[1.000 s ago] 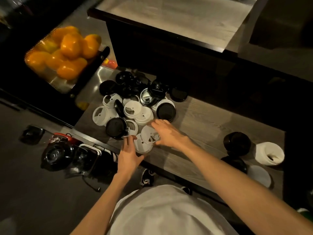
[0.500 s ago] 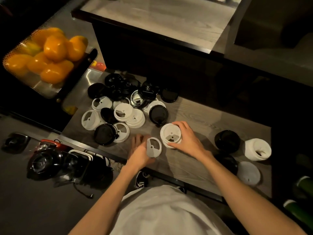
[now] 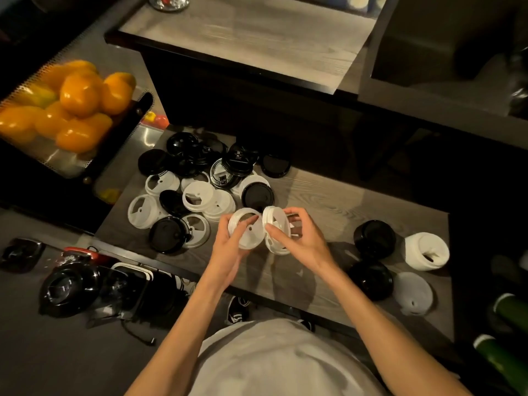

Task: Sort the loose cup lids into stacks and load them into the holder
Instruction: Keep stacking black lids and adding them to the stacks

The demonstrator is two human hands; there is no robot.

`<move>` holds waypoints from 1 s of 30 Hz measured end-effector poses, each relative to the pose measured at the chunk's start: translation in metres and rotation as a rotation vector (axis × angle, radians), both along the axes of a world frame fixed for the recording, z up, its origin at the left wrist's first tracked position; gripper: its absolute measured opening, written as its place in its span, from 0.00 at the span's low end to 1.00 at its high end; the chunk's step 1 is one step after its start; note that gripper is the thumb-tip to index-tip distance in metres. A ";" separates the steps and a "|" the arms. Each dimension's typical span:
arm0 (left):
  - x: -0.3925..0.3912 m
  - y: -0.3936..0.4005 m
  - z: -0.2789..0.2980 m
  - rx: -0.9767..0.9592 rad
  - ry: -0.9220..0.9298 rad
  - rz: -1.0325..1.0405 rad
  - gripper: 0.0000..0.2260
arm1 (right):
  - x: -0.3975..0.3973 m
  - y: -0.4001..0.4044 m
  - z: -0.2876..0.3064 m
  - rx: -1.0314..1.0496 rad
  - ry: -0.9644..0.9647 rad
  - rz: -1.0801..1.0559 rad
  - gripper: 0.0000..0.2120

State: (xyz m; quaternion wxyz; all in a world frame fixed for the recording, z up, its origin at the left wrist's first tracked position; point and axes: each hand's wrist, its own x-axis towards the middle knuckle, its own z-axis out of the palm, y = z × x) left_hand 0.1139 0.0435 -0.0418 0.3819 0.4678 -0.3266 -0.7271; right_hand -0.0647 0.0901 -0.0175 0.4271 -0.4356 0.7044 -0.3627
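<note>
Several loose black and white cup lids lie in a heap on the left part of the wooden shelf. My left hand holds a white lid tilted up above the shelf. Right beside it my right hand grips another white lid on edge, nearly touching the first. To the right stand a black stack, a white stack, a second black stack and a flat white lid. I cannot make out a holder.
A mesh basket of oranges hangs at the upper left. Black appliances and cables lie below the shelf's front edge at left. A higher wooden counter sits behind. Green bottles stand at the lower right.
Both hands picked up white lids from the shelf, lifted them, and brought them together in front of the heap.
</note>
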 end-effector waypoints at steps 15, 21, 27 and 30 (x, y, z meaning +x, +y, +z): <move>-0.035 0.013 0.027 0.021 0.219 -0.086 0.16 | -0.004 -0.003 0.016 -0.128 0.280 0.243 0.39; -0.040 0.012 0.028 0.058 0.291 -0.041 0.19 | -0.006 0.004 0.019 -0.183 0.394 0.157 0.38; -0.044 0.012 0.033 0.107 0.343 -0.016 0.18 | 0.001 0.005 0.025 -0.168 0.402 0.075 0.38; -0.046 0.012 0.036 0.150 0.377 -0.007 0.20 | 0.007 0.006 0.028 -0.140 0.417 0.007 0.36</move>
